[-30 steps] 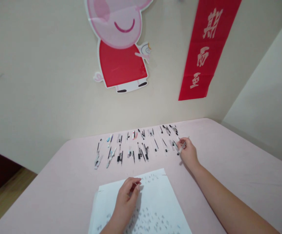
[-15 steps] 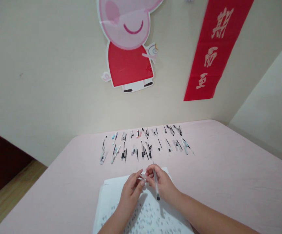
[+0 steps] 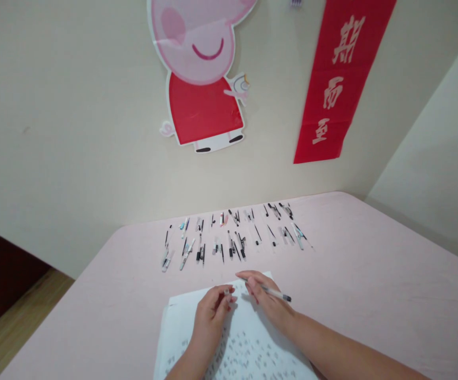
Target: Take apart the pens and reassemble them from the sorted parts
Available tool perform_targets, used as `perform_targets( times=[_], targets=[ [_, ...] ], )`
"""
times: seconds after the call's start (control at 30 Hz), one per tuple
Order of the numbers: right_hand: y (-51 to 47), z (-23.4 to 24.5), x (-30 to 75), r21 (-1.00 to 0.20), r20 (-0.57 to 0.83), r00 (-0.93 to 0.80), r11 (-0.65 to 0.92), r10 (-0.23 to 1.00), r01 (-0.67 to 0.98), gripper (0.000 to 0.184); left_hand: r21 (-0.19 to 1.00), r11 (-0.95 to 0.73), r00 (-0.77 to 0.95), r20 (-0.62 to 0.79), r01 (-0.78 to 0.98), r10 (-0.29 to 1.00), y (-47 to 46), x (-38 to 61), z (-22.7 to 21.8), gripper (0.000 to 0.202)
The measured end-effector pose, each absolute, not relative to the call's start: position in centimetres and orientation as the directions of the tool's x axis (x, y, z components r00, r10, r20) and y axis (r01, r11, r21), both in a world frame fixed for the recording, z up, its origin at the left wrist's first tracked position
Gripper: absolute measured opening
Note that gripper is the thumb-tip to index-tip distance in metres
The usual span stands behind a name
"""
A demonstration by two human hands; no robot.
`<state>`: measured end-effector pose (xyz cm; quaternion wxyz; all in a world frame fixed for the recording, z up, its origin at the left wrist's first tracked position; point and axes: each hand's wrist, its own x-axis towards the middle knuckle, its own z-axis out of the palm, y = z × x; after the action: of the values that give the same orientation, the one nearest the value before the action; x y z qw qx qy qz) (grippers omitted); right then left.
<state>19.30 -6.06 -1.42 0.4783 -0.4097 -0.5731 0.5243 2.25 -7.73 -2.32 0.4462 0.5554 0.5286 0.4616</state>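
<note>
Over paper (image 3: pixel 179 322), hands (image 3: pixel 209 311) (image 3: pixel 273 310) holding pen (image 3: pixel 278 293), cap (image 3: pixel 227 292)

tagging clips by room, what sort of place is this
Probably a room in a home: a cartoon pig cutout and a red banner are on the wall, beside a pink-topped table bearing pens and paper.

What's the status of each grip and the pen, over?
Left grip: pinching a small translucent piece. Right grip: holding pen, dark end rightward. Loose pen parts lie beyond paper; nothing visible between grips.
</note>
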Motion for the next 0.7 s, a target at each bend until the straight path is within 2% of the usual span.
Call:
perform_targets(
  times=[0.1,0.23,0.43,0.6,0.7],
  targets=[
    [-6.08,-0.99,19.4,-0.985,0.168,-0.227,0.175,0.959,0.009,0.039,0.964,-0.1,0.063,0.087,0.247,0.994,-7.61,2.12,-2.48,0.023],
    [-6.03,-0.85,19.22,-0.992,0.117,-0.285,0.097,0.951,-0.083,0.028,0.917,-0.173,0.097,0.148,0.359,0.984,-7.51,2.03,-2.2,0.019],
    [-5.88,-0.99,19.18,-0.994,0.102,-0.301,0.083,0.948,-0.073,0.023,0.885,-0.22,0.103,0.195,0.411,0.975,-7.48,2.07,-1.93,0.02],
    [-5.55,-1.11,19.07,-0.997,0.043,-0.335,0.017,0.941,-0.078,0.027,0.87,-0.247,0.133,0.21,0.427,0.969,-7.53,2.08,-1.7,0.021],
    [-5.29,-1.41,19.0,-0.993,-0.007,-0.357,-0.048,0.934,-0.106,0.035,0.886,-0.189,0.093,0.165,0.424,0.982,-7.64,2.12,-1.8,0.025]
  ],
)
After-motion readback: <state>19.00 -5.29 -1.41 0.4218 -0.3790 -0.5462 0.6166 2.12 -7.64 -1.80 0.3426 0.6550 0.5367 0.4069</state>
